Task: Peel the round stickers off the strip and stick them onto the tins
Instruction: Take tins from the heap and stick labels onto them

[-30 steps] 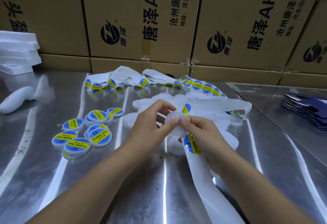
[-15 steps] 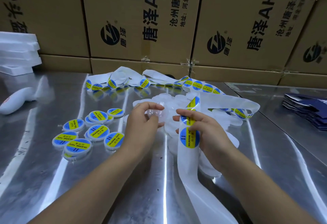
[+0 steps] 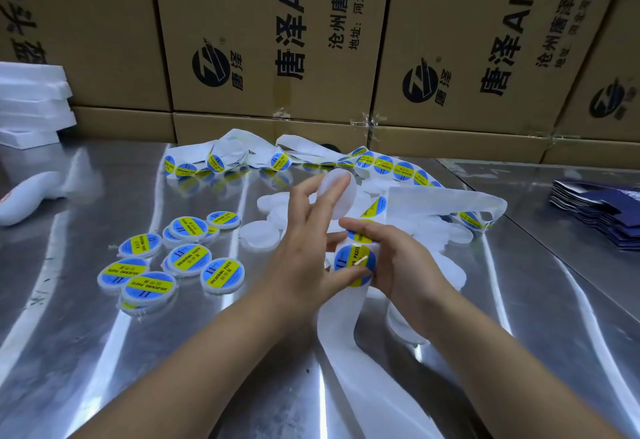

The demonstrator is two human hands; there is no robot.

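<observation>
Two hands, one bare tin, one sticker under your thumb.
Your left hand point(image 3: 304, 255) fingers grip one bare tin point(image 3: 337, 196) mid-frame; its thumb touches the round sticker point(image 3: 349, 260) just below. Your right hand point(image 3: 405, 265) fingers pinch the strip point(image 3: 346, 334) there. At least seven stickered tins point(image 3: 188, 258) lie on the desk point(image 3: 104, 369), left.

Landmark: heap of bare tins point(image 3: 265, 236), mid-table point(image 3: 156, 369).
- Left of it: labelled tins point(image 3: 166, 265), clustered. Farther left: a bottle-like object point(image 3: 24, 199) and stacked trays point(image 3: 31, 106).
- Behind it: sticker strip point(image 3: 221, 158), coiled, then cartons point(image 3: 263, 40).
- Right of it: stacked packets point(image 3: 602, 216).
- Over its near side: left hand point(image 3: 304, 258) pinching one tin point(image 3: 337, 196), right hand point(image 3: 401, 265) gripping the strip.
</observation>
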